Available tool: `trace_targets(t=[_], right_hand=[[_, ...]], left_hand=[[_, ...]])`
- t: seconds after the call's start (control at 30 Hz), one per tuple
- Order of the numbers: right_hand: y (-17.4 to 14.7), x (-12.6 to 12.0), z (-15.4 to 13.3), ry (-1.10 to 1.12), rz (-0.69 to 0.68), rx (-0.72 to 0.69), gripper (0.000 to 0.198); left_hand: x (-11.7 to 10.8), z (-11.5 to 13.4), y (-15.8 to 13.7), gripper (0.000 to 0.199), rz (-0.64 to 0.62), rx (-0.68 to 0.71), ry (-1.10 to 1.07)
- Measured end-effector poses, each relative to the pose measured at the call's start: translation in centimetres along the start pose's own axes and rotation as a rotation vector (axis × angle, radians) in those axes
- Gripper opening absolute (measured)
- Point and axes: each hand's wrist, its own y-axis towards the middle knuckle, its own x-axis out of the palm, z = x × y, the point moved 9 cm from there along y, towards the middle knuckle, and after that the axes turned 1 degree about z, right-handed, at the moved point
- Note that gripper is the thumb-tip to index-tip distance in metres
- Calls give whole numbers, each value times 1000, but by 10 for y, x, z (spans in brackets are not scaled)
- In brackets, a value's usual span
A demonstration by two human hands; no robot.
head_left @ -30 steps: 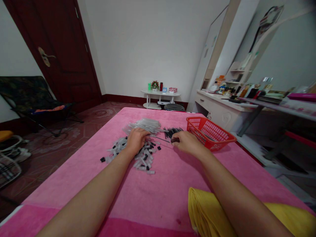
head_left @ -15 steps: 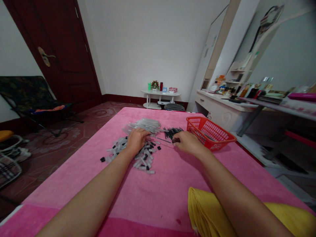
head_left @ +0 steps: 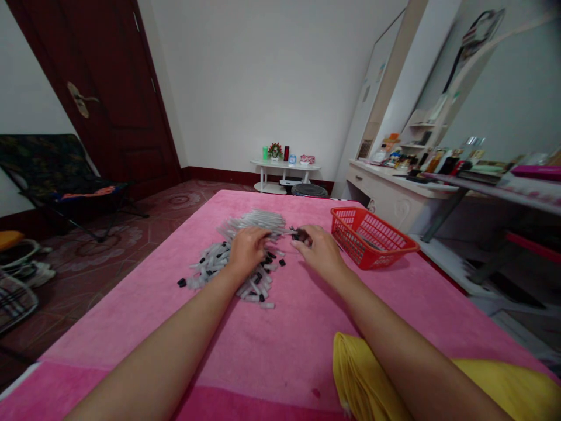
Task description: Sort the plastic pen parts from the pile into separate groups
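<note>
My left hand is closed at the fingertips on what looks like a clear pen barrel, mostly hidden by the fingers. Beneath it spreads a loose heap of translucent pen caps with small black pieces among them. Just beyond lies a bundle of clear pen barrels. To the right, my right hand has its thumb and fingers curled round a thin dark pen refill, barely visible. It covers most of the pile of black refills.
A red plastic basket stands right of my right hand, with something dark inside. The pink cloth covers the table. Yellow fabric lies under my right forearm. A cluttered dressing table stands along the right side.
My right hand has moved left and slightly up, nearer my left hand and over the black refills. The refill stretched between the hands is now mostly out of sight. My left hand shifted slightly right.
</note>
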Motion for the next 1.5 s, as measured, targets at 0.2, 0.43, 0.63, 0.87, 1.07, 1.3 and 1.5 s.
trace_targets(t=[0.2,0.43,0.63,0.87,1.07,1.3,1.5], right_hand=[[-16,36,-6,-32,-157,-25,16],[-23,70,-5,-137,-312,-21,18],[-20,70,5,5,-212,15,12],[-15,77,41,564,-35,207,20],[-13,71,37,634,39,154,11],[-13,65,35,611,82,148,10],[-14,60,33,557,114,128,9]], left_hand=[[-28,-42,-4,24,240,-242,27],[-12,-31,-1,24,114,-169,61],[8,-8,1,23,-92,14,117],[16,17,-2,23,-156,181,71],[18,31,-5,21,-158,263,68],[20,34,-6,20,-167,305,82],[21,37,-6,18,-178,328,96]])
